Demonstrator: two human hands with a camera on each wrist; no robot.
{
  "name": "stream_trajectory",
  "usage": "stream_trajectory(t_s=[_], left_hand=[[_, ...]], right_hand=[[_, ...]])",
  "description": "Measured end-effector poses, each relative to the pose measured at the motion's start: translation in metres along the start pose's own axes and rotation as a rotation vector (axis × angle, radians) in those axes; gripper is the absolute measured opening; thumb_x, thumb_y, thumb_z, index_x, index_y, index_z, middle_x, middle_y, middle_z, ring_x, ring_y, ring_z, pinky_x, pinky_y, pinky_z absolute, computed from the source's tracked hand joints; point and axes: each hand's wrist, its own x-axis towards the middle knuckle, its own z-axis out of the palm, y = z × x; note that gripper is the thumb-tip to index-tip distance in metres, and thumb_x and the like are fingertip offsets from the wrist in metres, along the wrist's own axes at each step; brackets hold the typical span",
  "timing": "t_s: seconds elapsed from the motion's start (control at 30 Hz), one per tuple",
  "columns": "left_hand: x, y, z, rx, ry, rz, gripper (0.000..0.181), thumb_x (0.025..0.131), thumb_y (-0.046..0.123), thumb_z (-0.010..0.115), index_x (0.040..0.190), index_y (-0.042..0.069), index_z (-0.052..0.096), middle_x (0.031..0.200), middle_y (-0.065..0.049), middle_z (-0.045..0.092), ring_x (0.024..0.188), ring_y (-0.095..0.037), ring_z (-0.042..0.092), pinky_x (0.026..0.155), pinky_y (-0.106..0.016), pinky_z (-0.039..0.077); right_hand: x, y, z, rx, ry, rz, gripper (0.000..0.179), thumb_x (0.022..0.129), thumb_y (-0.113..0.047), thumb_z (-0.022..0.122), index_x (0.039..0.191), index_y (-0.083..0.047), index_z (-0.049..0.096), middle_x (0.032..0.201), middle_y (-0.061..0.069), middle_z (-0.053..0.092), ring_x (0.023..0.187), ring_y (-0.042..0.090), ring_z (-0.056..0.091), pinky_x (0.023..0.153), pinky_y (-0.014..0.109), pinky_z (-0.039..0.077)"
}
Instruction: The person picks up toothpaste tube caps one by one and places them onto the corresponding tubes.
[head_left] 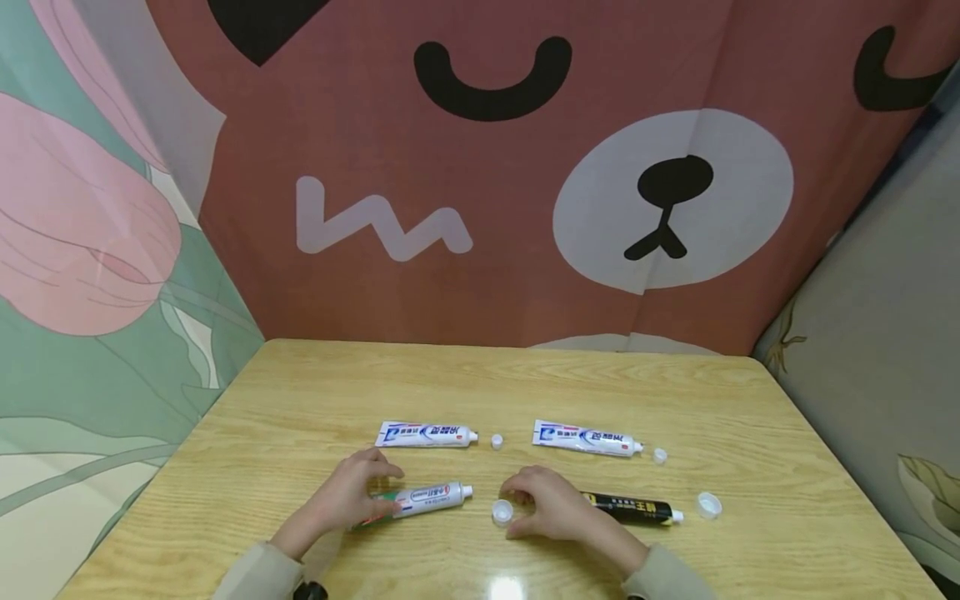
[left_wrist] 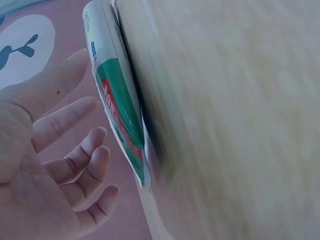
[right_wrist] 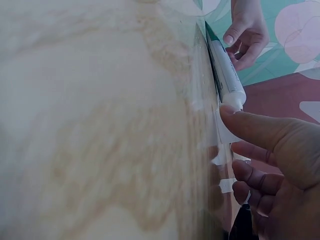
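Observation:
My left hand (head_left: 347,497) hovers at the back end of a silver and green toothpaste tube (head_left: 433,498), its nozzle uncapped and pointing right. In the left wrist view the left fingers (left_wrist: 80,162) are loosely bent beside the tube, holding nothing. A white round cap (head_left: 502,512) lies on the table right of that nozzle. My right hand (head_left: 558,507) is at this cap, thumb and fingers spread on either side of it; no firm grip shows. Under the right wrist lies a black toothpaste tube (head_left: 633,509), partly hidden, its white nozzle bare.
Farther back lie two white and blue toothpaste tubes (head_left: 426,435), (head_left: 585,438), each uncapped with a small white cap (head_left: 497,441), (head_left: 660,456) near its nozzle. Another round white cap (head_left: 708,505) lies right of the black tube. The wooden table (head_left: 315,383) meets a printed curtain behind.

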Motion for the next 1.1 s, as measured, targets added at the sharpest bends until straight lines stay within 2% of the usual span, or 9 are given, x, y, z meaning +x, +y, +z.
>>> stream_trajectory(t_s=[0.27,0.53,0.67,0.87,1.1], left_hand=[[0.0023,-0.0012,0.0005,-0.068,-0.027,0.005,0.035,0.069,0.022,0.079,0.097,0.005,0.069,0.081,0.004,0.054,0.071,-0.011,0.047,0.061,-0.023,0.04],[0.0043,0.0,0.001,-0.117,-0.084,-0.087,0.032,0.067,0.024,0.079,0.093,0.008,0.069,0.08,0.005,0.055,0.072,-0.011,0.049,0.062,-0.024,0.04],[0.0044,-0.0003,0.0016,-0.128,-0.102,-0.111,0.03,0.067,0.025,0.08,0.09,0.01,0.069,0.08,0.005,0.055,0.072,-0.012,0.05,0.063,-0.025,0.04],[0.0051,-0.0016,0.003,-0.13,-0.116,-0.097,0.03,0.065,0.026,0.081,0.088,0.011,0.069,0.078,0.007,0.054,0.07,-0.011,0.048,0.061,-0.025,0.039],[0.006,-0.0044,0.0071,-0.101,-0.129,-0.053,0.036,0.058,0.023,0.084,0.087,0.01,0.068,0.077,0.007,0.053,0.071,-0.011,0.049,0.063,-0.026,0.04]], right_hand=[[0.0022,-0.002,0.0003,-0.007,-0.019,0.033,0.038,0.064,-0.03,0.08,0.095,-0.014,0.067,0.075,-0.011,0.051,0.072,0.005,0.045,0.066,0.022,0.039],[0.0035,-0.005,0.0004,-0.021,-0.026,0.056,0.037,0.064,-0.03,0.08,0.095,-0.015,0.067,0.074,-0.013,0.051,0.071,0.003,0.044,0.065,0.022,0.038],[0.0055,-0.0057,0.0013,-0.017,-0.028,0.048,0.035,0.065,-0.029,0.08,0.094,-0.015,0.068,0.071,-0.014,0.05,0.068,0.002,0.042,0.063,0.021,0.037],[0.0072,-0.0048,0.0036,-0.016,-0.019,0.036,0.03,0.065,-0.027,0.08,0.09,-0.016,0.069,0.068,-0.016,0.048,0.066,0.001,0.041,0.062,0.019,0.035],[0.0078,-0.0054,0.004,-0.009,-0.018,0.027,0.028,0.065,-0.025,0.08,0.089,-0.015,0.07,0.07,-0.015,0.051,0.067,0.001,0.042,0.063,0.019,0.035]])
